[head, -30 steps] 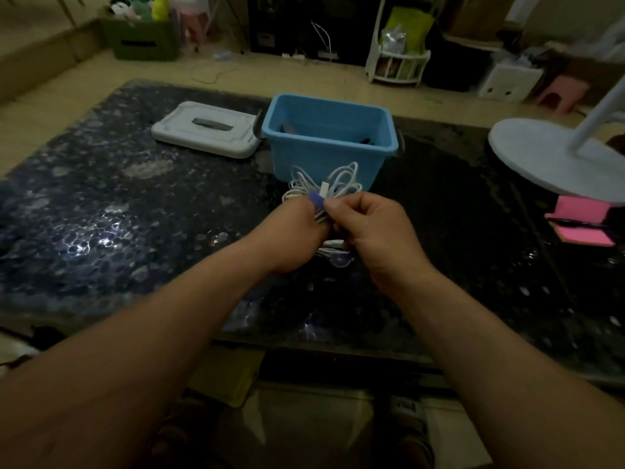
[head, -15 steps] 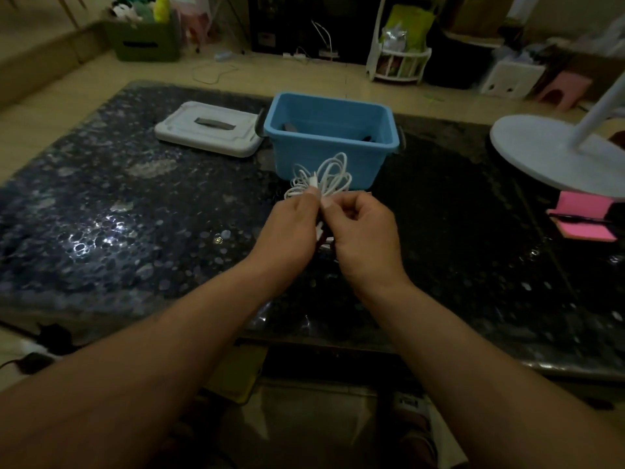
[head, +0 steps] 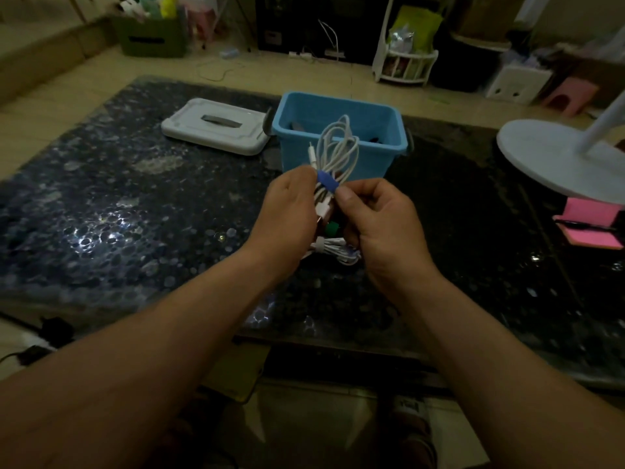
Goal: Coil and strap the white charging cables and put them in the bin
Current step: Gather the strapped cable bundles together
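Head view. Compared with half a second earlier, the white cable coil (head: 338, 147) stands higher, its loops now overlapping the front wall of the blue bin (head: 294, 154), and a blue strap (head: 327, 182) shows across its waist. The left hand (head: 291, 211) curls closed around the coil beside the strap; the right hand (head: 382, 218) pinches the strap's end between thumb and forefinger. The remaining fingertips are hidden. A second white bundle (head: 338, 250) on the table (head: 135, 214) is partly covered by the hands.
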